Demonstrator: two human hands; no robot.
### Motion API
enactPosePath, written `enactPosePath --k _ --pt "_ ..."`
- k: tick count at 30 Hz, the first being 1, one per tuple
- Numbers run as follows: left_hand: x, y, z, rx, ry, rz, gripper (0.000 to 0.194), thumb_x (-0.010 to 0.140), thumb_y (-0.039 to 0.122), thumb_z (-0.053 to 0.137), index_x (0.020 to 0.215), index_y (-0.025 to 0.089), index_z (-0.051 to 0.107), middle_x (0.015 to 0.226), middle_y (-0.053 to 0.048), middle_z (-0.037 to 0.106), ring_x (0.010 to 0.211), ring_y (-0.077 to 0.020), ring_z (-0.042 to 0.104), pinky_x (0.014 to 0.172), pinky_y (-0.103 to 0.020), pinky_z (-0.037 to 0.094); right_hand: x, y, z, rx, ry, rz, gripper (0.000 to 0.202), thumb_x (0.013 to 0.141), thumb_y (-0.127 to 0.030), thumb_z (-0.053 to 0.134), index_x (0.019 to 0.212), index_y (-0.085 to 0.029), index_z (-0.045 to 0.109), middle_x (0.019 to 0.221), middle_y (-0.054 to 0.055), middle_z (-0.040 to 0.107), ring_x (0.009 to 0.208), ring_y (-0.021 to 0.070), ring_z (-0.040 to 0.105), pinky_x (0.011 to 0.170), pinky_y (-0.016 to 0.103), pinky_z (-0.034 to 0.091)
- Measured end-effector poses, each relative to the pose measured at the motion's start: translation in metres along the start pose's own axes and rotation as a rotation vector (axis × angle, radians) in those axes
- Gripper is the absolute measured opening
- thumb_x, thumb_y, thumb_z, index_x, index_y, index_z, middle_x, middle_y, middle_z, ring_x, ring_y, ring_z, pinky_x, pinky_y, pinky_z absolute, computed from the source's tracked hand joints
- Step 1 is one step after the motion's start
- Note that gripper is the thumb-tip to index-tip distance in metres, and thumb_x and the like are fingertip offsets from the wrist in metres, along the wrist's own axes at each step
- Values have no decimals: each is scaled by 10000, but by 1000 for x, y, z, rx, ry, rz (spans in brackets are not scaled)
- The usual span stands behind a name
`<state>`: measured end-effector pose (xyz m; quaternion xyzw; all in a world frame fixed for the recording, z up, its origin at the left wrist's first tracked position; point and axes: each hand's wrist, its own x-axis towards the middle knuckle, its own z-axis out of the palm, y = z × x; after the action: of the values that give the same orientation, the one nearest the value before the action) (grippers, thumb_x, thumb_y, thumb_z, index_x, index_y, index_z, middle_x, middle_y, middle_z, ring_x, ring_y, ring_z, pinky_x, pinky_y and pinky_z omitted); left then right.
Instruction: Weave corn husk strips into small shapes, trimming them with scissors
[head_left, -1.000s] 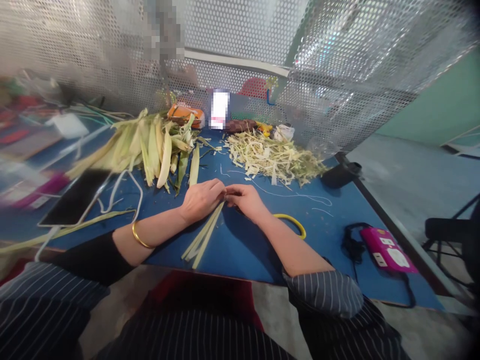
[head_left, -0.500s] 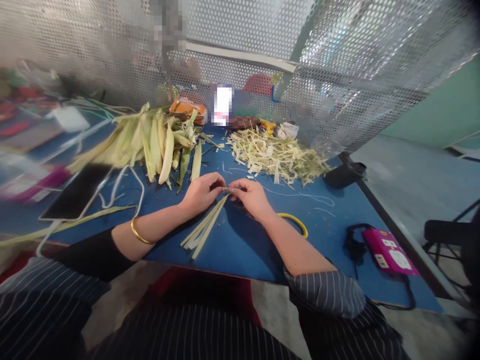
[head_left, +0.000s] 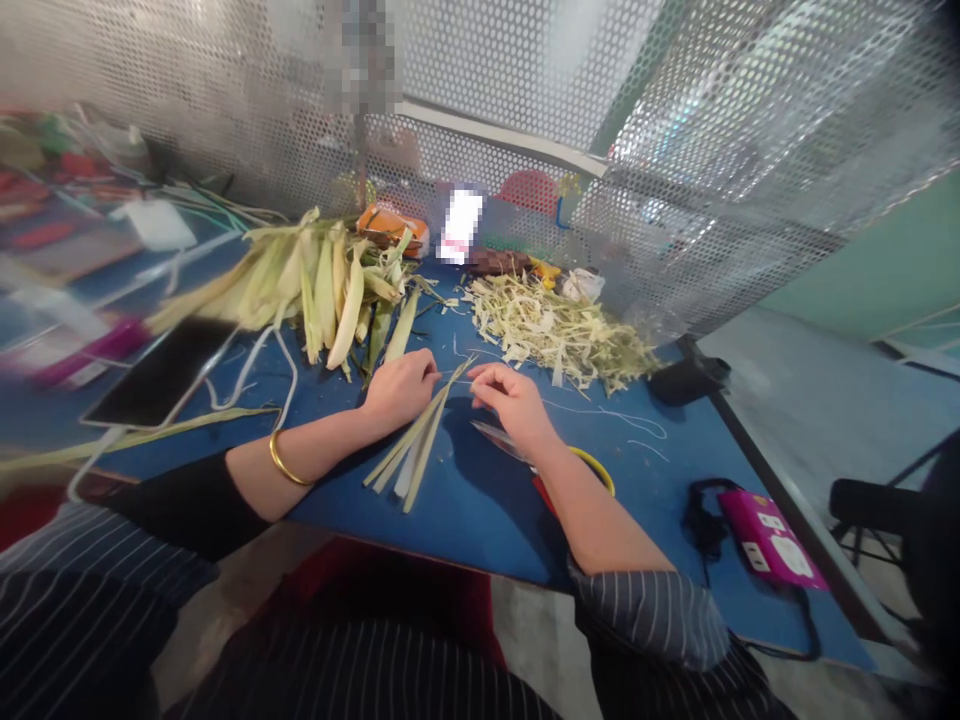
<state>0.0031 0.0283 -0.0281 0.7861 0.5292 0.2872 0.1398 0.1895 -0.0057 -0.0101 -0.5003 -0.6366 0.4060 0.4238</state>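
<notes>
Pinches fine white thread (head_left: 445, 376) in both grips: fingers folded inward on the left hand (head_left: 401, 388), thumb and forefinger brought together on the right hand (head_left: 514, 405), with a short length stretched across the gap between. Cannot tell, so thin is the fibre, whether knotted or merely passed across.

Crosses with that thread the far end of a bundle of flat, pale green strips (head_left: 420, 440), ribbon-like and straight-edged. Slants on the blue table (head_left: 487, 540) from between the hands toward the near left, gathered narrow at the far tip, fanned apart at the cut near ends, with a whiter strip in the middle.

Covers with the right forearm part of a pair of scissors (head_left: 501, 437), showing tapering metal blades and red and yellow handle parts. Trails more thread in a loose loop over the table to the right. Wears a smooth, round gold bangle (head_left: 281, 462) at the left wrist.

Faces, at far left, a heap of long, leathery, ribbed husks (head_left: 322, 285); at far right, a tangled pile of shredded scraps (head_left: 555, 325), curled and papery. Includes, beyond, a perforated screen (head_left: 517, 70) with close round holes.
</notes>
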Motion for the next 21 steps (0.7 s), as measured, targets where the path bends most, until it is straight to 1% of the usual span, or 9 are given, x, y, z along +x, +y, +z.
enactPosePath --k 3,5,8,10,12,13,15,18,21 --pt "0 2 0 -51 -18 20 93 808 195 514 715 203 519 717 -18 610 679 -181 544 579 -294 347 -3 -4 4 168 -135 35 127 782 -271 571 703 -175 545 1006 50 651 644 93 589 637 257 449" --pt "0 4 0 -186 -34 -16 96 797 190 526 701 193 529 676 -11 597 645 -162 539 571 -281 360 -3 -3 6 255 -200 62 128 811 -295 550 761 -177 555 962 52 668 677 111 626 647 261 452" --pt "1 8 0 -595 -121 -221 98 808 250 552 743 177 558 549 25 531 486 -107 469 482 -238 342 -2 0 6 317 -201 84 141 833 -311 538 814 -175 568 837 35 668 699 132 647 667 271 456" --pt "2 12 0 -904 -175 -350 128 831 284 546 777 167 549 510 47 494 415 -75 408 423 -209 299 -1 3 7 306 -174 70 137 829 -306 549 794 -174 562 781 22 660 703 134 641 687 276 458" --pt "2 16 -1 -1123 -227 -389 138 851 283 529 777 168 508 559 42 531 416 -59 427 412 -192 305 1 5 8 274 -165 53 137 829 -304 551 774 -179 547 741 9 651 699 130 626 703 278 460" --pt "2 16 -1 -1174 -256 -382 144 859 278 520 771 171 482 595 36 556 427 -57 455 418 -190 330 1 6 8 257 -169 44 139 830 -304 550 768 -181 540 728 3 645 698 127 619 710 278 461" --pt "3 16 1 -1143 -303 -337 145 866 266 509 769 180 444 625 33 580 438 -64 499 433 -195 382 1 7 9 227 -186 30 142 832 -305 549 759 -186 523 722 -6 631 701 124 606 720 280 465" --pt "3 12 4 -897 -300 -218 129 860 254 511 772 187 445 573 50 553 428 -71 519 433 -190 406 0 7 10 153 -218 6 142 834 -285 538 738 -192 492 718 -21 597 697 119 591 716 276 464" --pt "2 9 4 -696 -291 -133 113 856 257 498 769 192 463 570 48 552 433 -80 536 425 -187 411 -2 3 9 2 -232 -44 140 847 -238 500 716 -196 472 698 -31 571 681 113 567 702 265 442"
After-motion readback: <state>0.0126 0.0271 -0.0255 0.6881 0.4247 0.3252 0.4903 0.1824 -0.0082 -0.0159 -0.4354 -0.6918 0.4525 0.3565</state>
